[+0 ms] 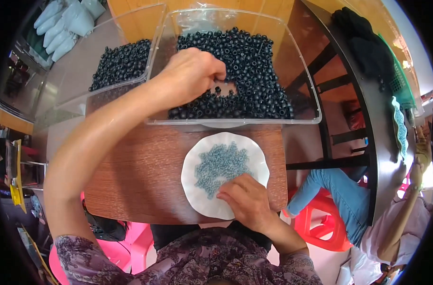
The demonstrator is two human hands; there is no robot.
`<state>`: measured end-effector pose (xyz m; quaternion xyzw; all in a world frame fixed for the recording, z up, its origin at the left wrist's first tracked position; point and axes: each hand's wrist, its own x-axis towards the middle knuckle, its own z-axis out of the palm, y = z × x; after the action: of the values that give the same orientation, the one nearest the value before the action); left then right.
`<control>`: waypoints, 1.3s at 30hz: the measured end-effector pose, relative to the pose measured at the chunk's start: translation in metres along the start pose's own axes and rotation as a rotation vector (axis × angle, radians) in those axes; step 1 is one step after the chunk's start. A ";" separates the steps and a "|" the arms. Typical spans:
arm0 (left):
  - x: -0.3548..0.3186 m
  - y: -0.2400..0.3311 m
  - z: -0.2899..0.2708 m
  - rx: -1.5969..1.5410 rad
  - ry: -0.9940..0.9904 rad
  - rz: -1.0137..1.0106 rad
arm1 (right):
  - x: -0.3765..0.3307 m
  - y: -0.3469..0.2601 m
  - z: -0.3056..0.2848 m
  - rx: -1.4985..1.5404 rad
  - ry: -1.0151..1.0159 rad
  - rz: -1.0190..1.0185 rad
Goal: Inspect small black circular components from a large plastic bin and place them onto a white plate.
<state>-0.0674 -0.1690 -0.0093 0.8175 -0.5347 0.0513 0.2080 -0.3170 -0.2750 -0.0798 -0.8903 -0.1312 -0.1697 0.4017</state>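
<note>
Cropped shirt [216, 251], left hand [192, 71] hiding black beads [254, 71], right hand [247, 199], contents unclear.

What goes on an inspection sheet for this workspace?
Surface: brown wood-grain tabletop.
Job's things: black beads in a clear bin; small blue-grey beads on a white scalloped plate.
Clutter: second clear bin, also holding black beads, at left.
Grips: left grip at the black beads; right grip over the plate; contents hidden.
Cables: nothing clearly seen.
Surroundings: person in jeans and red stool, right; white bags, upper left.
</note>
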 end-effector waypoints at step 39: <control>-0.122 0.107 -0.005 -1.753 0.039 -0.554 | -0.029 -0.040 -0.014 0.549 0.070 0.415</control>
<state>-0.2143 -0.1002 -0.0115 0.4650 -0.1637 -0.4102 0.7673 -0.3609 -0.2628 -0.0560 -0.7505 0.0256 -0.0733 0.6563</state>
